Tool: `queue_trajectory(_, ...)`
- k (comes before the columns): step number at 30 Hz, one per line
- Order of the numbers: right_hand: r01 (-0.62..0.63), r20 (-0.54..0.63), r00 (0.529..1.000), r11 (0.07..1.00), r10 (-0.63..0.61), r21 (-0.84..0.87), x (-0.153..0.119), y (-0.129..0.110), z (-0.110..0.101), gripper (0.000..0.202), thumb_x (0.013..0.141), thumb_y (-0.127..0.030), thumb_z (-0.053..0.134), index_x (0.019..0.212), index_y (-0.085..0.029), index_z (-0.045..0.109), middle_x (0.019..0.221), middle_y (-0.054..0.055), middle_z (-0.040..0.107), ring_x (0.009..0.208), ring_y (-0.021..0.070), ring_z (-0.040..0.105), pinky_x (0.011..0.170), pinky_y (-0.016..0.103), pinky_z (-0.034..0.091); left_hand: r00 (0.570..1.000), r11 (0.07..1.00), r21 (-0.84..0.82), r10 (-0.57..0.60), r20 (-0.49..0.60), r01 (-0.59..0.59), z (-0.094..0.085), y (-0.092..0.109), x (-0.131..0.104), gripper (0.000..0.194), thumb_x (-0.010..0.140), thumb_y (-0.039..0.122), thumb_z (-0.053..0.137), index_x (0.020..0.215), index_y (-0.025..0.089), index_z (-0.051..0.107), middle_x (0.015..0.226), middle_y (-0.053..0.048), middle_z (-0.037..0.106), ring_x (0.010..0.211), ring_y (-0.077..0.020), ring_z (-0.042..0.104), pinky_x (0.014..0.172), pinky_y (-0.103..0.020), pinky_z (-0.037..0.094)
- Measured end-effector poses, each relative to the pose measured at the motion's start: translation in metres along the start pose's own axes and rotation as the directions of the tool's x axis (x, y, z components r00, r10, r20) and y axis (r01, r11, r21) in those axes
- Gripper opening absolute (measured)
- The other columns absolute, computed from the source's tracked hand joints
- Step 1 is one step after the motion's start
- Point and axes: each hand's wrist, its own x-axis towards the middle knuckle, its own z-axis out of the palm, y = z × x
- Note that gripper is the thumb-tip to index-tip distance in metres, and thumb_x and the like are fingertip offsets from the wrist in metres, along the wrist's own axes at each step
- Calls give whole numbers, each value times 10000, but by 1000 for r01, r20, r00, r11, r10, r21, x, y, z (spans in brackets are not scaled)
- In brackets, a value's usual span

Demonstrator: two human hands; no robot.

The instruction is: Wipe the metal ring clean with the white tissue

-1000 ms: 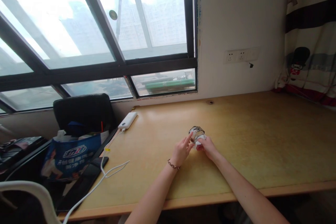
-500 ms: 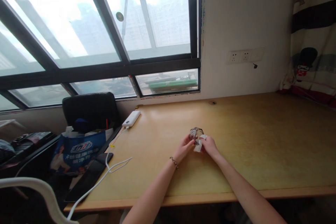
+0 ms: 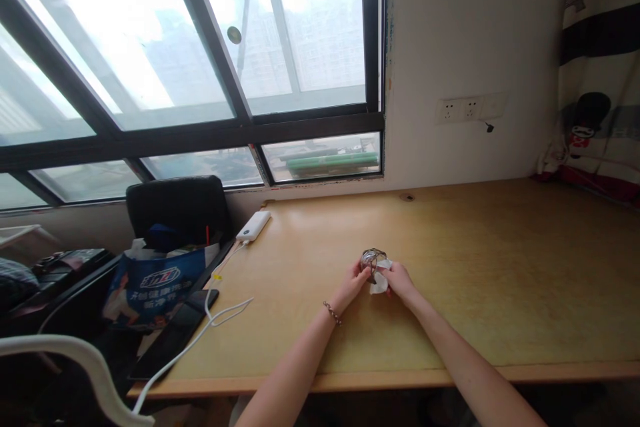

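Glossy object [image 3: 372, 257]: just right of centre, in the lower half of the frame, between both hands; rounded, dark-veined, apparently see-through in places, too small to name with certainty. Cannot tell whether touching the counter [image 3: 475, 280] or lifted just off it.

Left hand [image 3: 351, 283]: closed around the left side of the glossy object, thumb on the near side. Probably the main support; could lose purchase on so slick-looking a surface, most likely through turning it by fingertips alone.

Right hand [image 3: 401, 285]: pinching the white tissue [image 3: 379, 285], pressed in at the right side of the glossy object. Could push too hard from there, tipping it out of the left hand's hold or bending any thin parts.

White tissue: crumpled against the glossy object, loose corner pointing toward the bottom of the frame. Could snag on a dark edge and tear, through being dragged; could also mask a slipping fingertip.

Counter: broad and smooth across the middle and right of the frame. Could let a dropped rounded piece roll toward the front edge, low in the frame.

White cable [image 3: 227, 313]: looped at lower left, joined to the power bank [image 3: 255, 225] left of centre. Well apart from both hands; could be caught only by a wide leftward sweep, dragging the power bank along.
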Motion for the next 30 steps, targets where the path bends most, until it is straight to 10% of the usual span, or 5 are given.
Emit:
queue_trajectory(7, -155, 224, 971, 934, 84, 322, -7, 0, 2, 147, 645, -292, 510, 590, -159, 482, 370, -71, 412, 278, 35, 289, 292, 150, 205, 999, 998, 68, 7, 43, -10, 3, 0, -4, 395, 762, 400, 511, 1009, 92, 531, 972, -107, 580, 869, -197, 532, 776, -302, 418)
queue_trajectory(13, 76, -74, 993, 970, -96, -232, -7, -7, -1, 165, 658, -198, 413, 523, -163, 501, 367, -7, 488, 336, 105, 451, 370, 194, 312, 1000, 979, 202, 5, -6, -4, -1, -9, -2, 424, 770, 485, 440, 860, 93, 576, 800, -74, 604, 715, -174, 535, 667, -281, 422)
queue_trajectory(19, 315, -219, 834, 763, -506, -565, -13, -11, -10, 113, 687, -198, 431, 657, -155, 530, 587, 53, 592, 550, 155, 536, 518, 225, 354, 992, 990, 132, -34, -125, 51, 0, -7, -1, 563, 752, 582, 371, 937, 94, 580, 806, -99, 641, 737, -201, 578, 720, -329, 439)
queue_trajectory(26, 153, -59, 983, 950, -175, -271, -2, -5, -3, 132, 645, -257, 482, 603, -151, 548, 497, 0, 558, 409, 116, 477, 411, 201, 330, 947, 985, 34, -153, -282, 170, -2, 1, -3, 630, 730, 635, 333, 819, 85, 626, 620, -84, 636, 561, -178, 577, 579, -297, 448)
queue_trajectory(30, 161, 69, 986, 966, -151, -201, 0, 0, 3, 115, 624, -224, 504, 639, -142, 582, 530, -4, 582, 422, 100, 476, 400, 181, 330, 936, 981, 40, -168, -308, 189, -1, 3, -3, 656, 697, 670, 340, 674, 89, 643, 508, -50, 576, 466, -134, 512, 490, -249, 396)
